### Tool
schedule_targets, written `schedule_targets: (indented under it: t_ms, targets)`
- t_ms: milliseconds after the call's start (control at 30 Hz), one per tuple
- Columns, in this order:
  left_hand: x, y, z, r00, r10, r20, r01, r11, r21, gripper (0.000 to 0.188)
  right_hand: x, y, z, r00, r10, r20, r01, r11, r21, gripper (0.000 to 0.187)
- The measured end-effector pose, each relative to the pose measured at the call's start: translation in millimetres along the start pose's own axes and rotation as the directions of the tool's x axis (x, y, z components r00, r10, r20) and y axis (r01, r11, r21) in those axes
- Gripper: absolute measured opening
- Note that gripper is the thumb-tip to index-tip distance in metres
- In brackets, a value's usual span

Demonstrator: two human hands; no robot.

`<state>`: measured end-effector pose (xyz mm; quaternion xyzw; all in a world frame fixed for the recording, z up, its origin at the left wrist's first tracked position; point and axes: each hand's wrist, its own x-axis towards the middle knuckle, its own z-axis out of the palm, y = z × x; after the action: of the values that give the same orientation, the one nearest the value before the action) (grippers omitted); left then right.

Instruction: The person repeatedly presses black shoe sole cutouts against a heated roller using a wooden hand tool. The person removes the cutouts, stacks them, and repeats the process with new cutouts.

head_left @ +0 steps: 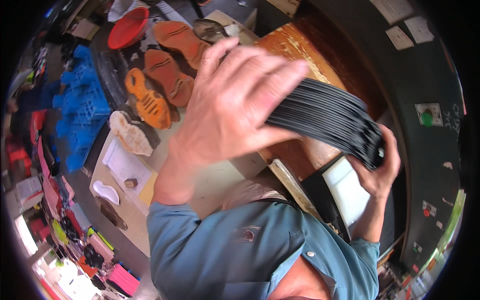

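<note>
A thick stack of thin black pieces [322,110] is held up in front of me, its many edges showing as close parallel lines. The kind of piece cannot be made out. My left hand [232,102] is closed around the stack's left end, fingers above and thumb below, slightly blurred. At the lower right end, my right hand [382,167] grips the stack, where the edges look curled and uneven. Under the stack are a worn brown wooden surface [320,150] and a white panel [345,185] set in a dark frame.
On the pale table [215,177] to the left lie several shoe soles, among them an orange one [147,97] and a whitish one [131,132]. Papers [127,160] lie nearer. Beyond are a red basin [129,27] and blue plastic pallets [82,107]. A dark machine panel [425,95] stands right.
</note>
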<state>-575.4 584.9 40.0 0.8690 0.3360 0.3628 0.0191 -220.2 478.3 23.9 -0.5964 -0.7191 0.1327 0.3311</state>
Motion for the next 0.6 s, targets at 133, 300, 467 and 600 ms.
schedule_targets:
  t_ms: [133, 300, 467, 600]
  targets:
    - [11, 10, 1, 0.976, 0.101, -0.195, -0.094, 0.995, 0.044, 0.088, -1, 4, 17, 0.964, 0.262, 0.038, -0.256, 0.891, 0.375, 0.079]
    - [-13, -21, 95, 0.916, -0.390, -0.089, 0.400, 0.899, 0.178, 0.080, -10, 39, 66, 0.588, 0.576, 0.568, -0.808, 0.437, 0.395, 0.062]
    - [-81, -5, 133, 0.743, -0.667, -0.060, 0.536, 0.646, -0.544, 0.060, -20, 23, 53, 0.735, 0.475, 0.485, -0.672, 0.608, 0.423, 0.077]
    - [-101, 23, 127, 0.613, -0.755, 0.234, 0.666, 0.335, -0.667, 0.092, -24, -1, 55, 0.846, 0.423, 0.325, -0.478, 0.872, 0.109, 0.090]
